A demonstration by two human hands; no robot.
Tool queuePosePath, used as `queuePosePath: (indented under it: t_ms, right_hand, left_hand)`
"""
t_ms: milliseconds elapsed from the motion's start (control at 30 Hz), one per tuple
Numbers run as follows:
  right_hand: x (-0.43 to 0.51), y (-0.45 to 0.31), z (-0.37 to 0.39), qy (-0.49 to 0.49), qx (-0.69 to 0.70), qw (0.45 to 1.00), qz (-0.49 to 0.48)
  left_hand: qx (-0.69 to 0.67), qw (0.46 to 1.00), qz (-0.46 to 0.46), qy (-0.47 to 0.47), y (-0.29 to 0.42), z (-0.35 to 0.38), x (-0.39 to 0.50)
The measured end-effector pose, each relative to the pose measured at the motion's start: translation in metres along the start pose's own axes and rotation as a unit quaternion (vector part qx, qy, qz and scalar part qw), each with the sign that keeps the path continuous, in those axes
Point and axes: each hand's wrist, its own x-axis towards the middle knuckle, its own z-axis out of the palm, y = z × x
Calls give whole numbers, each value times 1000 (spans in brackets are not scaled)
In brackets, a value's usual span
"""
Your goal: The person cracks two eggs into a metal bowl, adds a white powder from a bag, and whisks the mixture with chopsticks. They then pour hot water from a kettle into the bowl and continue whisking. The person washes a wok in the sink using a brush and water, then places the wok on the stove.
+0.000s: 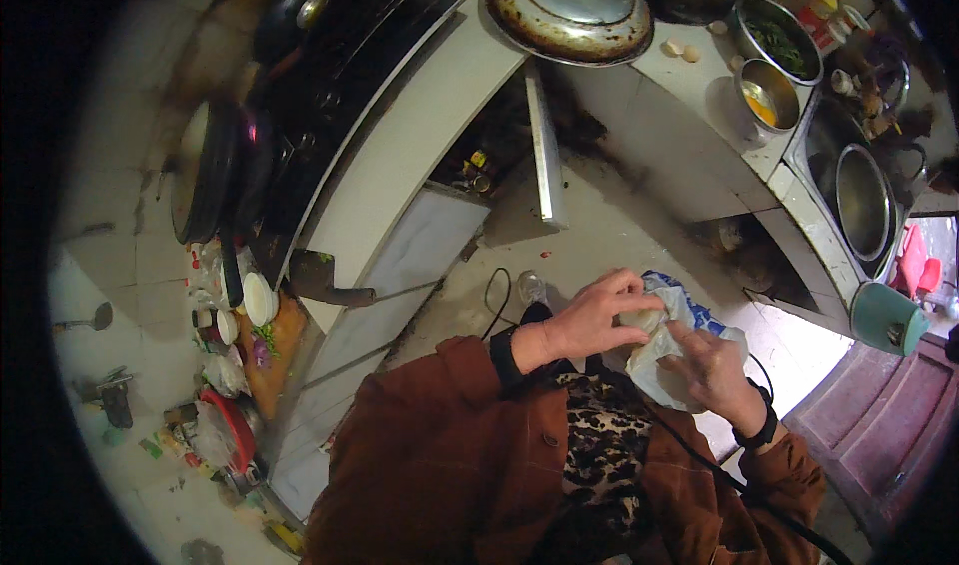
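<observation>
A crumpled white plastic bag [653,378] with blue printing is held in front of my body, above the floor. My left hand [599,316] grips its upper edge, thumb and fingers bent around the plastic. On the other side, my right hand [710,366] holds the bag with its fingers pressed into the folds. Both hands nearly meet at the bag's mouth. What lies inside is hidden by the plastic and my fingers.
An open cabinet door [543,149] juts out ahead. A cleaver [322,279] overhangs the left counter edge beside a wooden cutting board [281,359]. At right are eggshells [682,50], a metal bowl with egg [768,94], a bowl of greens [779,40] and a green container [888,318].
</observation>
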Motion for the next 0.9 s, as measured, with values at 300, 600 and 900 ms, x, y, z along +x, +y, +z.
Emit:
queuePosePath:
  t_ms: [300,600,900]
  right_hand:
    - [91,-23,147,-54,24,998,0]
    - [229,4,302,77,62,995,11]
    - [431,62,391,126,-12,972,196]
  left_hand:
    - [13,996,-68,49,-119,-65,-90]
    - [168,949,-98,248,-232,-147,-119]
    - [-72,966,-185,166,-229,-121,-168]
